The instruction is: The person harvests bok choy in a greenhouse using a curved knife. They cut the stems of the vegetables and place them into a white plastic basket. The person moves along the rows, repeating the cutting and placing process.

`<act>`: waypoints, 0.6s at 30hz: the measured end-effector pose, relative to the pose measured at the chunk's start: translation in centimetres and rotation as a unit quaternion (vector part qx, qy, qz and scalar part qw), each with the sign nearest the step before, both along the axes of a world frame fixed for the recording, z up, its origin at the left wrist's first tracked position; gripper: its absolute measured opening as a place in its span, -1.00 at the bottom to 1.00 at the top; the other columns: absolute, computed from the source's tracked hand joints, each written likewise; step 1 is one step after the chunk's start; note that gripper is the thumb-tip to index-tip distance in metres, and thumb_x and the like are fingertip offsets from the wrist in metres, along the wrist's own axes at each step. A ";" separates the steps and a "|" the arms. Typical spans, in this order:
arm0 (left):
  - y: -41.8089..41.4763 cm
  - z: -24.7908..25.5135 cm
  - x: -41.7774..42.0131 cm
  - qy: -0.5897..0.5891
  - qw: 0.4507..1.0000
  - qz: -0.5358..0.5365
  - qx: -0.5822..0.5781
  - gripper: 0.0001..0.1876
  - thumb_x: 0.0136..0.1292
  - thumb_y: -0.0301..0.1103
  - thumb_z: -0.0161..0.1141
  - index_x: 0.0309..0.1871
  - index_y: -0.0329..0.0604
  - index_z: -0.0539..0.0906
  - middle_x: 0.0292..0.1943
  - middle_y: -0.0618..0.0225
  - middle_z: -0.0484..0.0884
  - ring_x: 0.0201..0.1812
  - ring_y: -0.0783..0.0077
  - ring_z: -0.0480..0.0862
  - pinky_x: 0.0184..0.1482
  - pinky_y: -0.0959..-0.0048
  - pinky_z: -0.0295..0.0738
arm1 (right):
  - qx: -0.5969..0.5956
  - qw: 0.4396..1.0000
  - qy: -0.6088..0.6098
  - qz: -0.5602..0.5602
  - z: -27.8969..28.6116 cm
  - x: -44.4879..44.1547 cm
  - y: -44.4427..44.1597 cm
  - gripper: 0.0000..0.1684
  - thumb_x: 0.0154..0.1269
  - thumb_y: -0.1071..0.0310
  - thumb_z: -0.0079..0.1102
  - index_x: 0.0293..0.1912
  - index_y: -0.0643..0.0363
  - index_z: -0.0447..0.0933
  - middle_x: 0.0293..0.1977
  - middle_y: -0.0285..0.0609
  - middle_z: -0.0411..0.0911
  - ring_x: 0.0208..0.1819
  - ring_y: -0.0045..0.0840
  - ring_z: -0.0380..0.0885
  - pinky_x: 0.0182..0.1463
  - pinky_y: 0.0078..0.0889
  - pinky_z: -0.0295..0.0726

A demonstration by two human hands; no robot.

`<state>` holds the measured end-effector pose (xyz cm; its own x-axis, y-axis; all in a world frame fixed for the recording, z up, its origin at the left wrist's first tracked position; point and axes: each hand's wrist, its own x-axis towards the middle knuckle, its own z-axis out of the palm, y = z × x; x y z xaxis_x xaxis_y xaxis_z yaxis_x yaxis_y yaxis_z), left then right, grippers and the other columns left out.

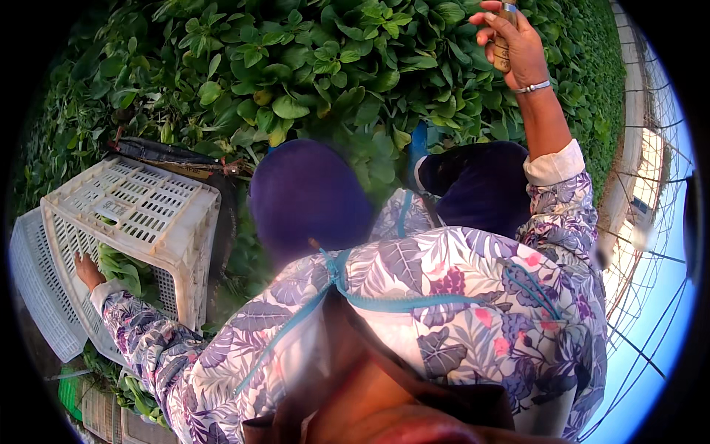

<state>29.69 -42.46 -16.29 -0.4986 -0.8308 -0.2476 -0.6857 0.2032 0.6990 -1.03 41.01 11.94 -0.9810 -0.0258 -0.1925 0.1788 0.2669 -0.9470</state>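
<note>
My left hand [89, 272] reaches into the mouth of a white slatted plastic crate [138, 200], beside pale-stemmed leafy greens [123, 269]. Small in the picture, the hand does not show whether its fingers hold any of them. Raised at the upper right, my right hand [517, 47] grips the wooden handle [502, 53] of a tool with a metal collar. The rest of that tool lies beyond the top of the view. Dense leafy green plants [310, 66] spread below and around the right hand.
Another white plastic crate [41, 288] sits against the left side of the first. Black material [166, 152] runs behind the crate. More cut greens [138, 397] lie by further crates [100, 410] at lower left. A concrete edging [632, 100] and wire mesh [665, 166] border the right side.
</note>
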 end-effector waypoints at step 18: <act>49.3 18.5 -33.5 0.094 0.817 -0.555 -0.121 -0.64 0.20 -0.52 0.00 0.10 -0.18 0.47 0.02 0.36 0.56 -0.12 0.55 0.58 -0.09 0.57 0.46 | -0.081 0.924 -0.152 -0.341 -25.4 15.6 20.7 -0.65 0.21 0.06 0.11 -0.19 0.13 0.40 -0.44 -0.24 0.54 -0.63 -0.64 0.45 -0.73 -0.61 0.28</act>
